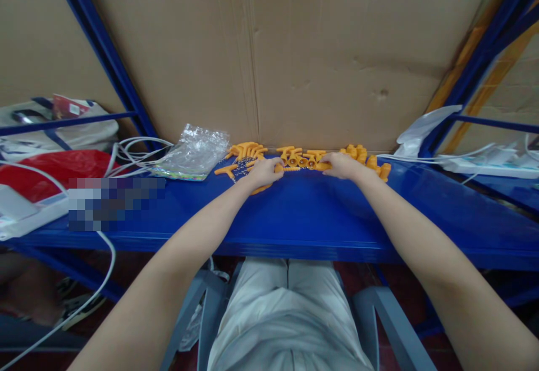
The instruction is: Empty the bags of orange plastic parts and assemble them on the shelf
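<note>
Both arms reach across the blue table to a row of small orange plastic pieces. My left hand (266, 173) is curled with its fingertips at a small orange piece (278, 164). My right hand (340, 166) pinches the end of another orange piece (322, 165). Between the hands lie several orange round caps (303, 162) with hollow ends facing me. Left of my left hand are orange T-shaped handles (248, 149) and a loose one (226, 170), with thin metal chain or screws among them. Beyond my right hand stand orange cylindrical pieces (357, 153). The fingers partly hide what they hold.
A clear plastic bag (196, 152) lies left of the pieces, beside white cables (135, 149) and a red bag (63, 172). A cardboard sheet (303, 56) closes off the back of the blue table (303, 219). Blue posts (105, 51) stand at either side. A white power strip (33, 214) is at left.
</note>
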Demonstrator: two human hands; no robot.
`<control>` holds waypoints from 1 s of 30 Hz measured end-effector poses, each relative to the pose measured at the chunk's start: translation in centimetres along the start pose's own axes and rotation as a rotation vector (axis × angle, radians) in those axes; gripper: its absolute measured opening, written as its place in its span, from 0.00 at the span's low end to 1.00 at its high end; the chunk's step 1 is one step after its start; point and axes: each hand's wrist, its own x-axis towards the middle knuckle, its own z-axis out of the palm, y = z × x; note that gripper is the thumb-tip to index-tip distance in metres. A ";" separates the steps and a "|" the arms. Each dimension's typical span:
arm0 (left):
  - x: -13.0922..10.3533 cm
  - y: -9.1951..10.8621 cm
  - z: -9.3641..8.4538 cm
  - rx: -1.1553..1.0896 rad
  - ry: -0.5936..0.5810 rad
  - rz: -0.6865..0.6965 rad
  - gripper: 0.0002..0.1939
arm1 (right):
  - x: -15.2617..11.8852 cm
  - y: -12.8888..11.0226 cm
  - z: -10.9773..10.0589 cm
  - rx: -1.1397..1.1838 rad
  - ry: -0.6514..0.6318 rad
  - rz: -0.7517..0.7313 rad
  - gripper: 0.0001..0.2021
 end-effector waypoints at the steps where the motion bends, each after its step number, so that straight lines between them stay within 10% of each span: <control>1: 0.0 0.0 0.0 -0.001 0.001 0.001 0.20 | 0.0 0.0 0.0 -0.006 0.011 0.011 0.18; 15: 0.1 -0.2 0.7 -0.164 0.062 0.166 0.17 | 0.7 -1.0 1.7 0.271 0.173 -0.328 0.18; 30: -0.3 0.0 -0.2 -0.117 0.123 0.085 0.14 | 1.4 1.0 2.4 0.743 0.065 -0.165 0.24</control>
